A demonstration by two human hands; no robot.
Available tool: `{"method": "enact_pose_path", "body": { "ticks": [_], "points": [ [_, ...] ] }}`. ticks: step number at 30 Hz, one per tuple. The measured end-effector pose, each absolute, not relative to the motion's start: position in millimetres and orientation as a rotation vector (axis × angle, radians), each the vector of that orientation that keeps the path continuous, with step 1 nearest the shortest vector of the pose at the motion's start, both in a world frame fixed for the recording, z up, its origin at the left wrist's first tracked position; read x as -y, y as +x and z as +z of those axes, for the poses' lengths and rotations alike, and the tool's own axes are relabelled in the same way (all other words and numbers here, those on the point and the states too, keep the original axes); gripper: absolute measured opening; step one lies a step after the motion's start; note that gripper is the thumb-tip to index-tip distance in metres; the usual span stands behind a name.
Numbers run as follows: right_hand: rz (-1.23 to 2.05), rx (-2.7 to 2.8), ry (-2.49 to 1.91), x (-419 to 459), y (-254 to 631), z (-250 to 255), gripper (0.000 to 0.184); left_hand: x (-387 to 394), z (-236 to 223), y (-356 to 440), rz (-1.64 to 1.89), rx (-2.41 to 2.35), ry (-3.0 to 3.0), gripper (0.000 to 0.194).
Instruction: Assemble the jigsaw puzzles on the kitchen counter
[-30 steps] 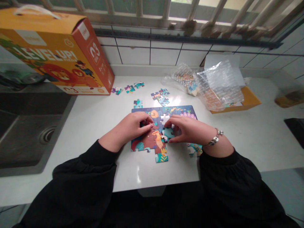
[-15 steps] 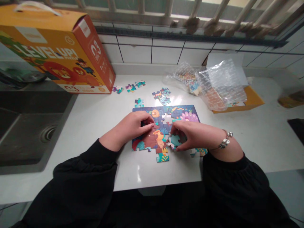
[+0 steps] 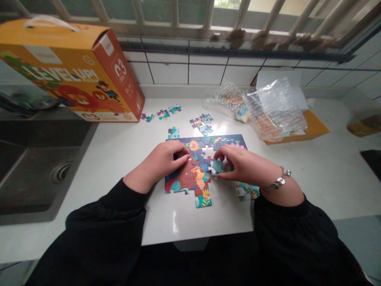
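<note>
A partly joined colourful jigsaw puzzle (image 3: 196,180) lies on the white counter (image 3: 119,147) in front of me. My left hand (image 3: 166,161) rests on its left half, fingers curled and pressed down on the pieces. My right hand (image 3: 241,165) pinches a teal puzzle piece (image 3: 216,167) between thumb and fingers, at a gap near the puzzle's middle. A bracelet sits on my right wrist. Loose puzzle pieces (image 3: 202,123) lie just beyond the puzzle.
An orange puzzle box (image 3: 68,75) stands at the back left. Clear plastic bags (image 3: 268,105) with more pieces lie over a yellow tray (image 3: 315,127) at the back right. A dark sink (image 3: 35,174) is on the left. A tiled wall runs behind.
My right hand drew the teal piece down and right, then brought it back up toward the gap in the middle. My left hand stayed in place.
</note>
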State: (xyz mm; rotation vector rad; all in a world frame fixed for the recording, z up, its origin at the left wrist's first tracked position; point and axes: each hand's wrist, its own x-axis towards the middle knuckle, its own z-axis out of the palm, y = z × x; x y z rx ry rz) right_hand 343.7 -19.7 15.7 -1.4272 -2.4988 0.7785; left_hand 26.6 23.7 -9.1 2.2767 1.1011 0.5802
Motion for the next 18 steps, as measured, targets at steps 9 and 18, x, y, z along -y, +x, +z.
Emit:
{"method": "enact_pose_path", "body": {
  "ticks": [9,18],
  "points": [
    [0.165,2.226,-1.751,2.8,363.9,-3.7,0.039,-40.3,-12.1,7.9,0.773,-1.495,2.350,0.007],
    [0.148,2.234,-1.824,-1.7,351.5,-1.6,0.033,-44.3,-20.0,5.5,0.705,-1.512,2.305,0.013]
  ]
}}
